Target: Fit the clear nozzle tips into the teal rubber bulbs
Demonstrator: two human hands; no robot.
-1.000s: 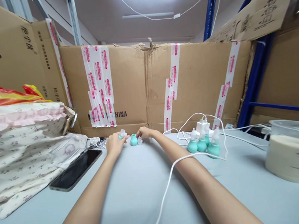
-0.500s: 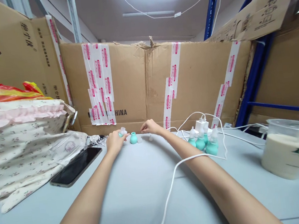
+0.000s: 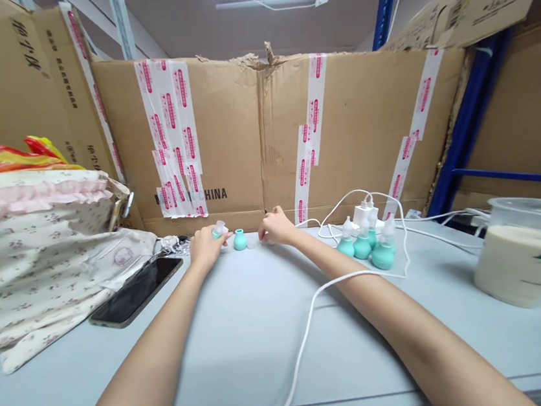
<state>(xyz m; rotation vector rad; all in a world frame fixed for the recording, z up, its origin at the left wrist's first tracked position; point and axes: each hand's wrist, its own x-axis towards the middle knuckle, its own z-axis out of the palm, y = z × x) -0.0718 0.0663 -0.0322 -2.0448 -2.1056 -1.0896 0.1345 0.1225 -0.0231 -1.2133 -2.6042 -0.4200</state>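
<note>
Toward the back of the pale table [image 3: 256,335], close to the taped cardboard [image 3: 227,123], the left hand [image 3: 204,246] has its fingers closed around a clear-topped teal piece [image 3: 218,232]. Between the two hands an open-necked teal bulb [image 3: 239,240] stands upright, a small clear piece [image 3: 251,244] just to its right. The right hand [image 3: 277,227] curls its fingers low over the tabletop; whether they pinch anything, I can't tell. Farther right, four clear-tipped teal bulbs [image 3: 383,256] cluster near a white plug [image 3: 362,214].
</note>
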